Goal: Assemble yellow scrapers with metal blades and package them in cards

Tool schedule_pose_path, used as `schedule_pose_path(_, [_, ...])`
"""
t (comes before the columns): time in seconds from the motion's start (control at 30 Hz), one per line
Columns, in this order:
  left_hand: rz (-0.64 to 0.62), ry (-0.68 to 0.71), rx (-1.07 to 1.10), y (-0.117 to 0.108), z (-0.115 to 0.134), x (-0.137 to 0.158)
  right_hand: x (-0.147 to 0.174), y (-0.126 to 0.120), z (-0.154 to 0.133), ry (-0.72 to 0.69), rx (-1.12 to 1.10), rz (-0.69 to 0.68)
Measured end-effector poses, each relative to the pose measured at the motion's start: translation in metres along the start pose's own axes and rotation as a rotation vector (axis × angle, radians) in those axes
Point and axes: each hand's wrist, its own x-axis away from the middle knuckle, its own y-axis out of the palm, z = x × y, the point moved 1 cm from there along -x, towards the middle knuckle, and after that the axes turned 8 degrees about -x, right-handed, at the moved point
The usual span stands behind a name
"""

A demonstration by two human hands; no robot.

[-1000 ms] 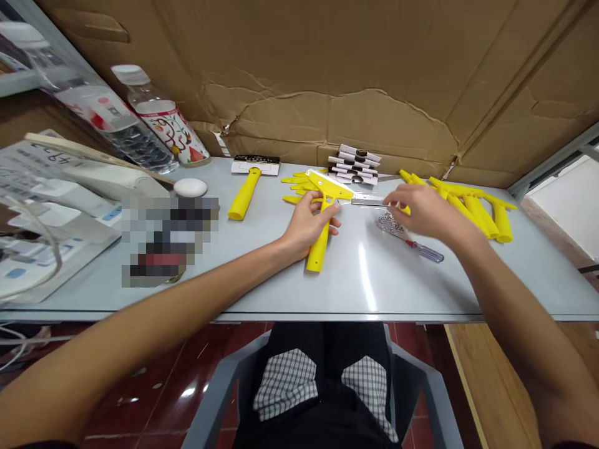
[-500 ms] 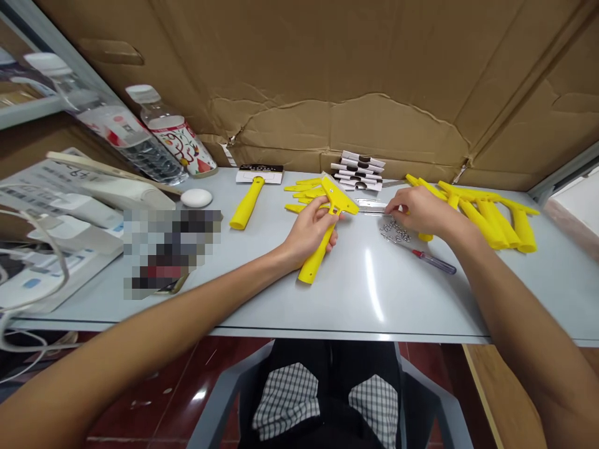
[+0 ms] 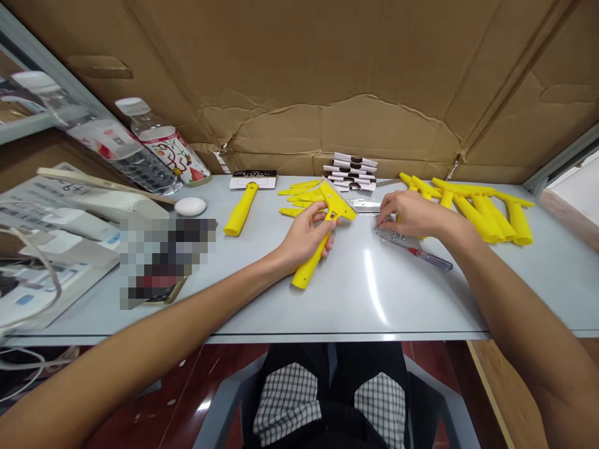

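My left hand (image 3: pixel 306 240) is wrapped round the handle of a yellow scraper (image 3: pixel 312 262), its head tilted up and to the right. Along the head's upper edge runs a blade, and a small screw shows in its face. My right hand (image 3: pixel 403 212) reaches down to a small pile of screws (image 3: pixel 397 236), fingertips pinched at its left side. Whatever the fingers pinch is hidden. Behind them lie metal blades (image 3: pixel 365 206). A screwdriver (image 3: pixel 430 258) with a clear purple handle rests just in front, its red collar towards the pile.
Flat yellow scraper parts (image 3: pixel 299 198) lie behind my left hand. More yellow handles (image 3: pixel 491 212) are heaped at the right. Carded blades (image 3: pixel 352 171) stack against the cardboard wall (image 3: pixel 290 62). Left stand a finished-looking scraper (image 3: pixel 242 209), a white oval object (image 3: pixel 190 206) and bottles (image 3: pixel 173 149).
My right hand has moved from the blades down towards me and onto the screws. The left hand still holds the scraper in much the same pose. The view has shifted slightly.
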Motion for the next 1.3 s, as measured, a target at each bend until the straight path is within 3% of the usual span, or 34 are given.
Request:
schedule_pose_path(0.5, [-0.017, -0.004, 0.001, 0.001, -0.002, -0.001, -0.005, 0.014, -0.007, -0.049, 0.034, 0.052])
schedule_pose_path(0.6, [-0.025, 0.016, 0.019, 0.001, -0.001, 0.001, -0.006, 0.010, -0.014, -0.107, -0.149, 0.187])
schedule_pose_path(0.77, [-0.052, 0.125, 0.123, -0.001, 0.003, 0.006, -0.007, 0.008, -0.039, -0.068, -0.783, 0.508])
schedule_pose_path(0.93, [-0.047, 0.163, 0.145, 0.000, 0.003, 0.009, -0.009, 0.022, -0.060, 0.022, -1.142, 0.510])
schedule_pose_path(1.1, [-0.033, 0.190, 0.125, 0.002, 0.003, 0.012, -0.011, 0.033, -0.067, 0.049, -1.206, 0.544])
schedule_pose_path(1.3, [-0.028, 0.207, 0.081, 0.004, 0.005, 0.016, -0.011, 0.035, -0.072, -0.009, -1.099, 0.626])
